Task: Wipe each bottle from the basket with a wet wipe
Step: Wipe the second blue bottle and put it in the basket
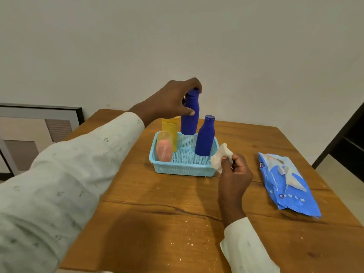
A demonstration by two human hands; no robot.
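L to R: pale printed sleeve [65, 170] reaches across the wooden bench [157, 223] to the light-blue perforated plastic basket [183, 170]. In the basket's near-left corner stands a clear bottle w/ pink contents [164, 149]; just behind it a yellow plastic bottle [170, 127], partly hidden.

Left hand [173, 99] has fingers and thumb curled round the neck and cap of the tall dark-blue plastic bottle [190, 119] at the basket's back; can't tell if its base is lifted or resting inside. A second dark-blue plastic bottle [204, 137] stands upright just beside it, at the right side of the basket.

Right hand [234, 174] pinches a crumpled white wet wipe [220, 157] between thumb and fingertips, at the basket's near-right corner. Blue wet-wipe packet [287, 182] lies flat further right, well apart.

Risks, as I judge: grip is high on the bottle, so it may swing and knock the neighbouring blue one over. The light basket could also tip or drag if a base catches the rim.
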